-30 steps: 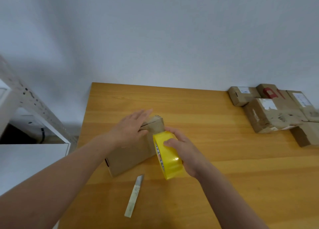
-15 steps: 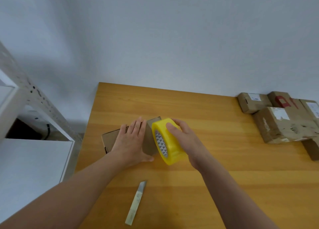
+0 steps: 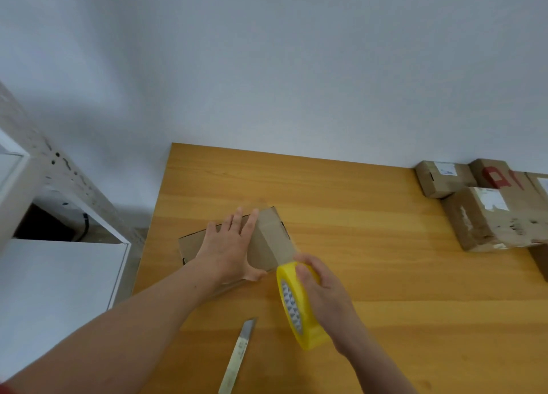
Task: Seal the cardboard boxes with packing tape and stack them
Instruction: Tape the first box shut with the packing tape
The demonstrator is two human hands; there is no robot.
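- While the left hand (image 3: 226, 252) flattens the box (image 3: 268, 239), fingers (image 3: 250, 224) straight, the right hand (image 3: 326, 295) grips the tape roll (image 3: 292, 307).
- Sealing; strip (image 3: 289, 246) seemingly stretched taut.
- Next: knife (image 3: 237, 358) cut.

Box (image 3: 267, 239) mid-table (image 3: 370, 275), knife (image 3: 237, 358) before it, boxes (image 3: 486, 212) far right

A small parcel-packing corner, as I saw it.
Labelled cardboard parcels (image 3: 489, 224) sat on a wooden worktop (image 3: 355, 200) against a bare white wall (image 3: 267, 67).
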